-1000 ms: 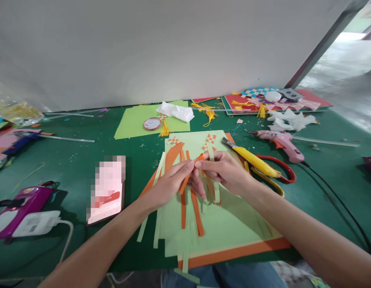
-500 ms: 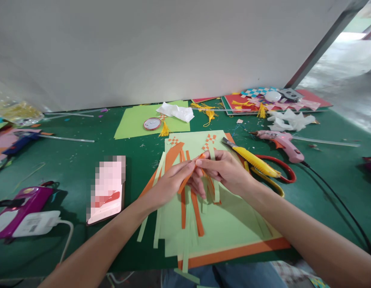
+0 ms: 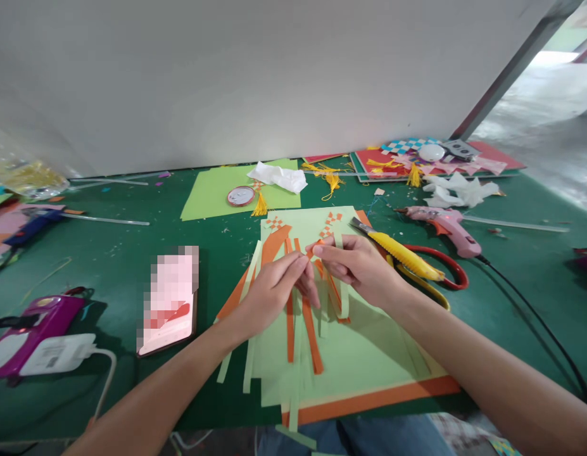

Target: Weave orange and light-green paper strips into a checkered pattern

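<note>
My hands meet over the pale green paper sheets (image 3: 369, 342). The fingers of my left hand (image 3: 278, 282) are closed by one end of a small folded orange paper strip (image 3: 310, 251). My right hand (image 3: 362, 263) pinches the same strip between thumb and forefinger, and a pale green paper strip (image 3: 344, 297) hangs past its fingers. Beneath them lie loose orange strips (image 3: 312, 339) and green strips (image 3: 249, 361). Two orange-and-white checkered woven pieces, one at the left (image 3: 275, 223) and one at the right (image 3: 330, 223), rest just beyond. My fingers partly cover the held strip.
Right of the sheets are a yellow utility knife (image 3: 402, 253), red-and-yellow-handled scissors (image 3: 457, 266) and a pink glue gun (image 3: 445, 228) with its cord. A phone (image 3: 172, 307) and a purple power strip (image 3: 46, 323) lie left. White tissue (image 3: 278, 177) and yellow tassels (image 3: 332, 182) sit farther back.
My left hand has slid slightly left and down, its fingers drawn a little away from my right hand. Less of the orange strip shows below the left fingers.
</note>
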Demonstrator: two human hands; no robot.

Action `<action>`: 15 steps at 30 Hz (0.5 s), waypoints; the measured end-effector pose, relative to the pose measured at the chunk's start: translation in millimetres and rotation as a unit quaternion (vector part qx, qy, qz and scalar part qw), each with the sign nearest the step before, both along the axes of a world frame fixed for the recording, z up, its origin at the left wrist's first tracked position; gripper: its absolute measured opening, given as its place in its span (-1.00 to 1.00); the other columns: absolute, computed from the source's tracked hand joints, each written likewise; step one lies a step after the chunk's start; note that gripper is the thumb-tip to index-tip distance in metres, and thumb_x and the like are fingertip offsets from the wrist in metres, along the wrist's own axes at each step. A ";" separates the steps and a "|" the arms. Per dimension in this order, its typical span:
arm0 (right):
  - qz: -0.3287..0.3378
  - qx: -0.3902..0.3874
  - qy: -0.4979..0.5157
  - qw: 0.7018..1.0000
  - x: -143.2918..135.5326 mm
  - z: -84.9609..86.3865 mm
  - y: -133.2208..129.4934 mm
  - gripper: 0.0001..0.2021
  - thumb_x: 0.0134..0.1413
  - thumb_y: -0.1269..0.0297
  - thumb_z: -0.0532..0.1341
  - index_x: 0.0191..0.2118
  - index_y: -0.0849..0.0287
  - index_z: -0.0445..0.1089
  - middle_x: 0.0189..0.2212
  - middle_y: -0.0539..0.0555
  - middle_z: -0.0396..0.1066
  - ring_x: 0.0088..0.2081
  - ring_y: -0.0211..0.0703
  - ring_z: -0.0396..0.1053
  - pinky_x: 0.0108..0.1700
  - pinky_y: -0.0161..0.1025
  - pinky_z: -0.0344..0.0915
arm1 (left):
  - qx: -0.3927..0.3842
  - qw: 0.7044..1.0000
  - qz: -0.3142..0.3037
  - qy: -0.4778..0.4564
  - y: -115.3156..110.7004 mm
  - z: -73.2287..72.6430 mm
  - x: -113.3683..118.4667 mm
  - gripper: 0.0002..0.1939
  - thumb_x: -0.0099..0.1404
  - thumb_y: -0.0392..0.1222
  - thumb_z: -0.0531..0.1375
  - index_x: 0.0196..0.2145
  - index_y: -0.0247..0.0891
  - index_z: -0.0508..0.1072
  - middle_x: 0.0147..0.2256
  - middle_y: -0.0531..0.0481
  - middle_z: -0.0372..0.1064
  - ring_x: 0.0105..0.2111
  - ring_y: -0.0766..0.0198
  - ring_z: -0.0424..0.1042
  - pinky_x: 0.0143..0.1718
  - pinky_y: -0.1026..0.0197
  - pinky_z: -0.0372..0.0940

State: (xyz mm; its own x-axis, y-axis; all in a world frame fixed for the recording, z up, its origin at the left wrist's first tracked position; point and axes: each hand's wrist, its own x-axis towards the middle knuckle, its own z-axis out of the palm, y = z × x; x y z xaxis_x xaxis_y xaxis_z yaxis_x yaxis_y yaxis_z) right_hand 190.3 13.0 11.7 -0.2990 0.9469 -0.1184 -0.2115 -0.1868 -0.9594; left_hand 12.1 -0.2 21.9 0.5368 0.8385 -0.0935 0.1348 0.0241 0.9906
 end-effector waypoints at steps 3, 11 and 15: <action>-0.016 -0.004 -0.006 1.000 0.2 1.7 -0.1 -0.75 -0.01 0.13 0.36 -0.46 0.21 0.41 -0.75 -0.20 0.02 -0.68 -0.43 -0.12 -0.59 -0.29 -0.21 | 0.035 0.999 0.009 0.036 -1.9 2.9 0.6 -0.66 0.50 -0.09 -0.10 -0.38 -0.24 0.29 -0.53 0.00 0.49 -0.46 0.26 0.47 -0.31 0.25 0.29; -0.045 0.014 -0.005 0.999 2.6 2.1 0.5 -0.79 0.05 0.16 0.33 -0.45 0.20 0.43 -0.74 -0.17 0.02 -0.67 -0.41 -0.09 -0.57 -0.26 -0.17 | 0.058 0.996 0.009 0.062 -2.5 2.4 -0.2 -0.64 0.51 -0.10 -0.12 -0.38 -0.24 0.29 -0.51 0.01 0.50 -0.46 0.30 0.45 -0.32 0.27 0.25; -0.100 0.021 0.015 0.995 6.2 4.5 3.9 -0.79 0.02 0.22 0.34 -0.52 0.19 0.39 -0.74 -0.17 -0.02 -0.67 -0.40 -0.08 -0.58 -0.27 -0.12 | 0.062 0.995 0.006 0.078 -2.8 1.1 -0.5 -0.62 0.51 -0.06 -0.13 -0.38 -0.24 0.30 -0.51 0.00 0.50 -0.44 0.28 0.44 -0.33 0.26 0.24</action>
